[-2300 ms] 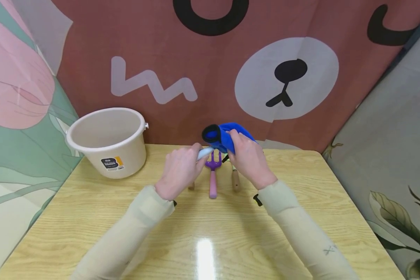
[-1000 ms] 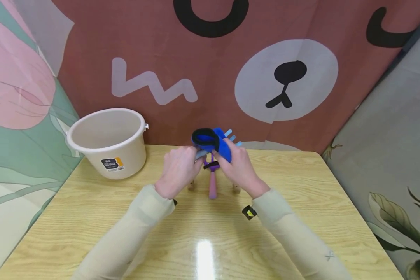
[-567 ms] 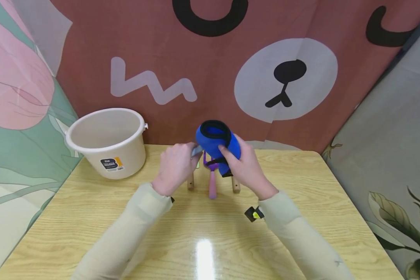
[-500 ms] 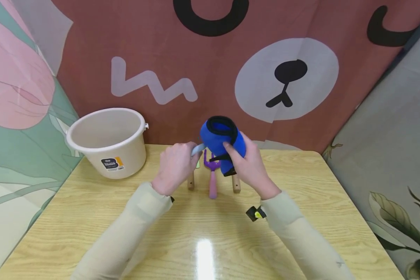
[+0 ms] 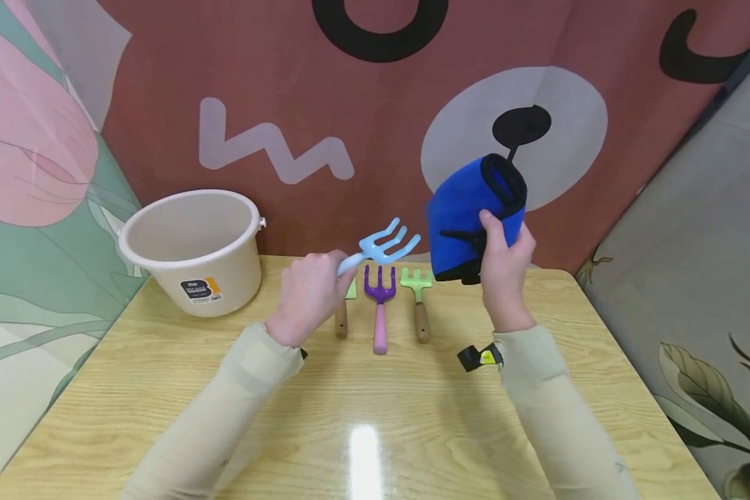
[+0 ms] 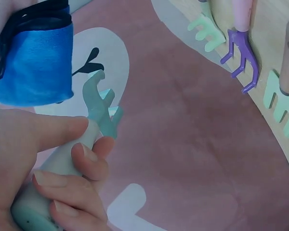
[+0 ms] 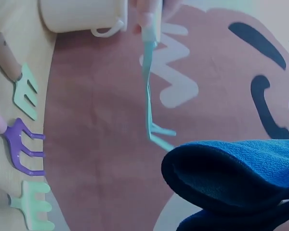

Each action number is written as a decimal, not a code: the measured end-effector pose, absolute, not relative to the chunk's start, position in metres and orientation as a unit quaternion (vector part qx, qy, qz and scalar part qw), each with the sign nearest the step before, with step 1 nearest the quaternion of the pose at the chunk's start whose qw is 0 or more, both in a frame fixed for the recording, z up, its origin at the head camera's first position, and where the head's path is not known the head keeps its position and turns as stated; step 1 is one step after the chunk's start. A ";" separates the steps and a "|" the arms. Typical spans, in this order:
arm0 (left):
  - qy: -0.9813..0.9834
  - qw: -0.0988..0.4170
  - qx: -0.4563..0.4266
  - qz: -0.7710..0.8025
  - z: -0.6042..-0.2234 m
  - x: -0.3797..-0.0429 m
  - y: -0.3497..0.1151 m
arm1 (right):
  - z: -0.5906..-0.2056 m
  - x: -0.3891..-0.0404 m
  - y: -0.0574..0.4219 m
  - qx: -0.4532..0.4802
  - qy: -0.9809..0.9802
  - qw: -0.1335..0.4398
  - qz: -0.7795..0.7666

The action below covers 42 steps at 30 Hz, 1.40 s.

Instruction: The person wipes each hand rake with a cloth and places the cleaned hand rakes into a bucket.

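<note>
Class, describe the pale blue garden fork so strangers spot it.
Find the cream plastic bucket on the wood-grain table, then look right to the person's left hand. It grips the pale blue garden fork. Unlike the pink-handled purple fork and wooden-handled green tools, it is off the table.

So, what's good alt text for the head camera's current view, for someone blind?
A person holds a light-blue hand fork in their left fingers and a blue cloth item in their right fingers. A purple fork and two green-headed tools lie on a wood-grain table, right of a cream bucket.
</note>
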<state>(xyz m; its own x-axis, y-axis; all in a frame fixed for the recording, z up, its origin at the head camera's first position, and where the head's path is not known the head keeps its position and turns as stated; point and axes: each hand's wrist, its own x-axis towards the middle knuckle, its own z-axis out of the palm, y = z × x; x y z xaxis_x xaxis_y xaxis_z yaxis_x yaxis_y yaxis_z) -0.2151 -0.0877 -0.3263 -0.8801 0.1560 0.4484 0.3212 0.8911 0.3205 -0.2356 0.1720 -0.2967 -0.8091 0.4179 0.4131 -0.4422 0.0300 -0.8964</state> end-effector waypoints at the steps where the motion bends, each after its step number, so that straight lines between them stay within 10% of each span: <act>1: -0.950 0.209 -0.125 -0.197 -0.326 -0.215 -0.088 | -0.296 -0.237 0.174 0.000 -0.638 0.304 0.707; 30: -0.936 0.227 -0.159 -0.217 -0.317 -0.204 -0.077 | -0.338 -0.255 0.162 0.075 -0.573 -0.034 0.815; 42: -0.922 0.230 -0.189 -0.247 -0.317 -0.206 -0.077 | -0.334 -0.253 0.157 0.082 -0.575 -0.087 0.809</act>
<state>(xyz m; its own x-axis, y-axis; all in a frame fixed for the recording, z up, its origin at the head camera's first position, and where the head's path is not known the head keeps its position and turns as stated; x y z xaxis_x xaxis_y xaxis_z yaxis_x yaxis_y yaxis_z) -0.2058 -0.0766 -0.3171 -0.8235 0.2348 0.5165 0.4613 0.8070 0.3686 -0.2529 0.1566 -0.3341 -0.9712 -0.2358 0.0328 0.0464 -0.3225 -0.9454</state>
